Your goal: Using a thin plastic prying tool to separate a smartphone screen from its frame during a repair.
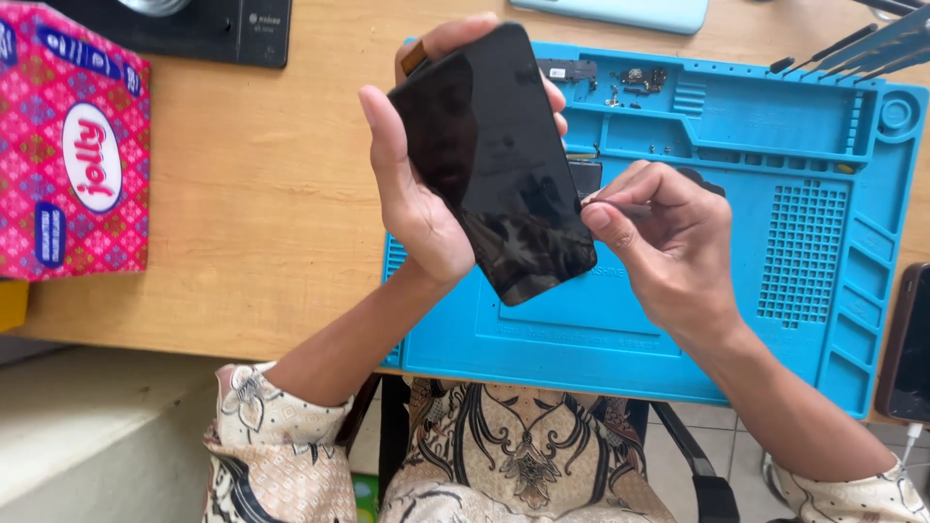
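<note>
The left hand is gripping a black phone screen, thumb along the near long edge and fingers wrapped behind the far edge, holding it tilted above the blue repair mat with the glass facing up. The right hand is pinching a thin pointed tool between thumb and forefinger, its tip touching or sitting just beside the screen's right edge. To work this edge well, the left hand is best keeping a firm, even grip so the panel is not flexing, while the tool is staying shallow and nearly flat against the seam; digging steeply is likely to chip the glass. Small screws and parts are lying in the mat's upper trays, a pink tissue box is standing well apart on the wooden table.
</note>
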